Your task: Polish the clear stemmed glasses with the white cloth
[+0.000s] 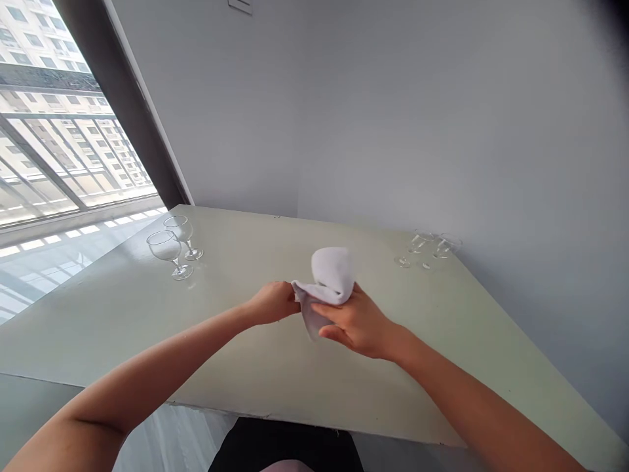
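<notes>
A folded white cloth (333, 272) is held above the middle of the table, between my two hands. My left hand (276, 303) pinches the cloth's left corner with closed fingers. On the other side, my right hand (354, 321) grips the cloth from below and right. Its thumb and one finger stretch out along the near side, while the other fingers are hidden behind the fabric. Part of the cloth hangs down between the hands. Whether anything is wrapped inside it, I cannot tell.
Two stemmed glasses, a nearer one (165, 246) and a farther one (179, 229), stand upright at the table's left. More clear stemmed glasses (443, 246) are at the far right, near the wall (442, 118). The pale table (236, 367) ends close to my body. A window (59, 131) is at left.
</notes>
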`<state>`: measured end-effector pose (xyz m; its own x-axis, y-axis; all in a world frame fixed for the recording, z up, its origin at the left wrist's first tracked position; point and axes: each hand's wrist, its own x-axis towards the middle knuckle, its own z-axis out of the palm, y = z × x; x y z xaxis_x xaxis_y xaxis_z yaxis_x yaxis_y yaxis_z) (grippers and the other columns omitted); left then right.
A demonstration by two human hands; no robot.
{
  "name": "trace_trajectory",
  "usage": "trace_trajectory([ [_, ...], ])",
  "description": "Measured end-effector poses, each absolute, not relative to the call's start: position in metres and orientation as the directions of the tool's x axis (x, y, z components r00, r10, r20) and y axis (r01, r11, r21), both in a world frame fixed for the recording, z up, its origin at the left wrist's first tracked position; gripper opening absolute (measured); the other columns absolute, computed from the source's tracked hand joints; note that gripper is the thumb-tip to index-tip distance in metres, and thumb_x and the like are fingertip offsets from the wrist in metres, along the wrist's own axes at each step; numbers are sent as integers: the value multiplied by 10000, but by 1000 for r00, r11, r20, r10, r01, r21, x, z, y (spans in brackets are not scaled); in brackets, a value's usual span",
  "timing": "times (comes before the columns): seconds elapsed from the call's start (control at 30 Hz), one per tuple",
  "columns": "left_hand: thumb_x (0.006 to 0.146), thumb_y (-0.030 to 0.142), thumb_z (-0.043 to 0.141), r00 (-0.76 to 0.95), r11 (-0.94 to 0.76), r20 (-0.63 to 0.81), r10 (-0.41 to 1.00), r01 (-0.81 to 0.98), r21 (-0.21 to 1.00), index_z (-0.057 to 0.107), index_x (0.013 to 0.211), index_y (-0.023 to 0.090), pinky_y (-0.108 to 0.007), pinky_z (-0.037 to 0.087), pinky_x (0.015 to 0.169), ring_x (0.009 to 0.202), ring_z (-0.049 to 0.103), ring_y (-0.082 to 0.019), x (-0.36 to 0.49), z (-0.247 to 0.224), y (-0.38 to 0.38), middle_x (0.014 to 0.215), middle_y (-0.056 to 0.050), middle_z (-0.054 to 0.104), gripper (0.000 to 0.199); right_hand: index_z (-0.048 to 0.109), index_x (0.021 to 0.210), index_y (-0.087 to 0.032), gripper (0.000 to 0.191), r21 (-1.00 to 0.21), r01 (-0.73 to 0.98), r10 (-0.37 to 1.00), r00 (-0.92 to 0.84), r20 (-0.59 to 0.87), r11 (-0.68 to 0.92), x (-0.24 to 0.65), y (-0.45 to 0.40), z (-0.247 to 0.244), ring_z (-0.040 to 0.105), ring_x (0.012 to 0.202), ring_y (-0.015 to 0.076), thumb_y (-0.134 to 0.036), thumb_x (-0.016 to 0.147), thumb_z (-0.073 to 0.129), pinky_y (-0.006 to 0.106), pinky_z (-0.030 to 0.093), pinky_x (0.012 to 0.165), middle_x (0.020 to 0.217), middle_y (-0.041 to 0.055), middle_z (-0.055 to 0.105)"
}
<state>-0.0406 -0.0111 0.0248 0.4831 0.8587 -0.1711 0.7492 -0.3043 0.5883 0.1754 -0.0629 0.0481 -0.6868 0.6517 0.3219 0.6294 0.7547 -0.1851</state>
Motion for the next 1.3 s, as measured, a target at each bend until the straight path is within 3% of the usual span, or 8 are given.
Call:
trace_trajectory([
  [0.1,742,262,478,496,-473,47,867,789,393,514,575,182,-238,247,479,478,404,-112,-33,26,-19,494,19,439,189,503,1222,-260,364,-326,642,720,-604,343,694,161,-55,43,440,1155,217,-323,895,356,400,345,952,1249,28,529],
  [0.2,785,297,477,564,-596,196,803,737,319,577,746,200,-239,264,520,534,453,-123,-35,25,-23,539,18,499,145,586,1122,-246,338,-661,570,863,-430,267,488,168,-35,41,506,1071,219,-351,884,370,379,401,878,1162,34,586],
  [0.33,794,373,493,489,-528,218,845,694,489,532,1048,252,-218,303,538,542,458,-110,-37,20,-23,575,46,522,285,667,830,-163,322,-996,75,932,-356,-62,-38,175,-11,33,606,765,199,-422,811,478,318,471,658,798,49,663],
  [0.43,783,390,494,342,-323,119,932,635,702,457,1178,311,-200,331,523,512,425,-93,-31,13,-21,566,73,488,405,638,862,-155,292,-902,-351,953,-252,-167,-251,164,-3,18,621,727,205,-408,783,515,337,492,626,786,60,666],
  [0.57,769,382,509,227,-212,111,968,491,845,443,1229,320,-202,366,553,563,438,-92,-18,4,-11,624,57,483,469,602,871,-186,253,-787,-593,985,-70,-157,-168,140,3,6,621,785,209,-404,791,503,359,500,686,861,47,668],
  [0.9,765,317,509,-34,-40,48,998,200,979,467,1234,287,-228,451,585,733,492,-124,19,-19,15,999,-66,381,472,580,949,-198,329,-878,-476,998,-67,-20,-50,106,4,-22,579,883,187,-404,697,631,302,439,726,945,39,643],
  [1.13,709,419,588,26,-91,88,996,388,917,626,1012,278,-298,412,797,843,489,-161,2,-20,23,950,-42,425,336,594,792,-175,378,-858,-474,980,-53,-194,-196,130,18,-25,575,662,156,-498,615,678,281,431,595,712,13,623],
  [1.3,679,483,623,267,78,-78,961,10,997,552,1091,204,-288,418,770,887,521,-178,-14,-4,30,1033,-87,520,503,615,799,-164,346,-841,-437,941,-249,-227,-319,136,16,-20,556,643,141,-476,658,663,258,431,566,718,22,612],
])
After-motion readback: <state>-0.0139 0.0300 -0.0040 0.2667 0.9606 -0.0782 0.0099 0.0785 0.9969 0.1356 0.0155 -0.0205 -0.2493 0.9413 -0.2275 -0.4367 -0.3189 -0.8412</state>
